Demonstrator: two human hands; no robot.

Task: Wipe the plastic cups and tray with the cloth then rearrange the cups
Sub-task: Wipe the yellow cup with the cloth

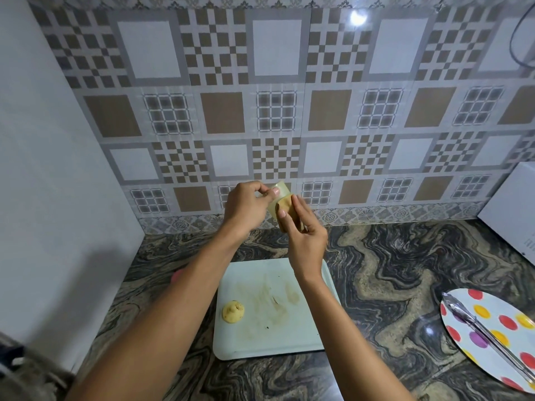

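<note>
My left hand (246, 208) grips a small clear plastic cup (280, 189), raised above the counter in front of the tiled wall. My right hand (307, 235) pinches a folded tan cloth (286, 212) and presses it against the cup's side. Below them lies a pale rectangular tray (307, 337) with brown smears across its middle. A yellow cup (233, 311) sits upside down on the tray's left part. A pink object (177, 275) peeks out from behind my left forearm, mostly hidden.
The tray rests on a dark marbled counter (390, 285). At the right lies a polka-dot oval plate (492, 337) with metal tongs (489, 334) across it. A white appliance (512, 209) stands at the far right. A plain wall (58, 169) bounds the left.
</note>
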